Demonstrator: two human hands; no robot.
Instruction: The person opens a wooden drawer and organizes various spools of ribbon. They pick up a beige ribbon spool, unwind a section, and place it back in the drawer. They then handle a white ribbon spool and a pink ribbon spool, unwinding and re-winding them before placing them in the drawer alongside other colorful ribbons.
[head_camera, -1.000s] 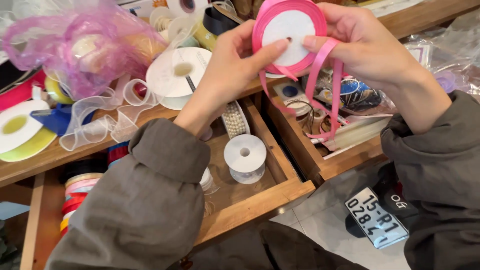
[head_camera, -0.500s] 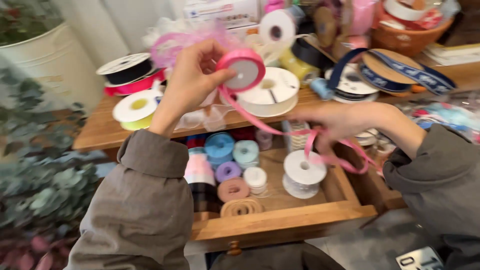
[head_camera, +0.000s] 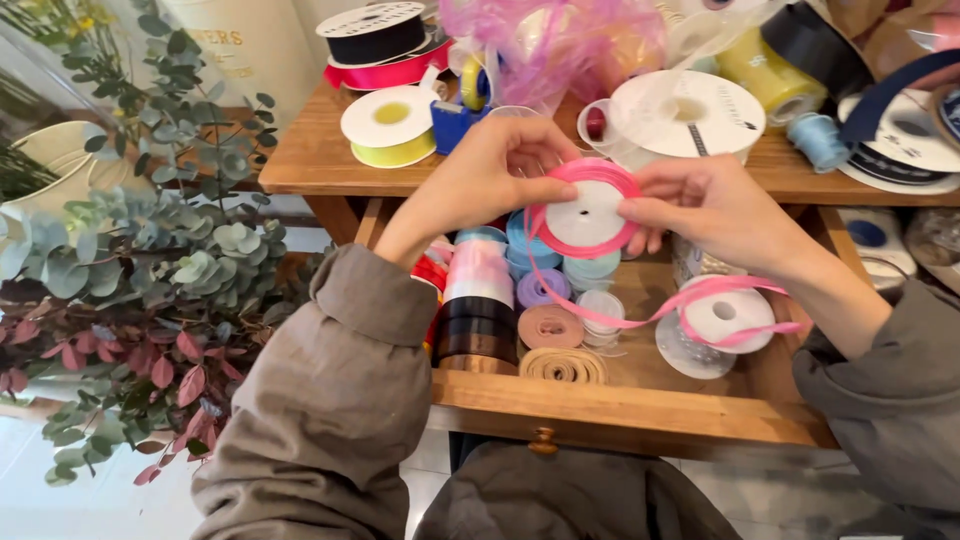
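Note:
A pink ribbon spool (head_camera: 587, 210) with a white centre is held between both hands over an open wooden drawer (head_camera: 640, 405). My left hand (head_camera: 495, 170) grips its left rim and my right hand (head_camera: 705, 205) pinches its right rim. A loose length of pink ribbon (head_camera: 700, 298) trails from the spool down and to the right, under my right wrist. Below, the drawer holds several ribbon rolls, among them a tan one (head_camera: 550, 327), a purple one (head_camera: 540, 290) and a white spool (head_camera: 725, 318).
The wooden tabletop (head_camera: 300, 165) carries a yellow-and-white spool (head_camera: 390, 125), a black spool (head_camera: 375, 30), a large white spool (head_camera: 690, 115) and crumpled pink netting (head_camera: 545, 40). Eucalyptus and red-leaved branches (head_camera: 130, 290) stand at the left beside white pots.
The view has swung and moved closer to the drawer. My right hand, which was low holding the ribbon's tail, has come up to the spool, so both hands now hold it.

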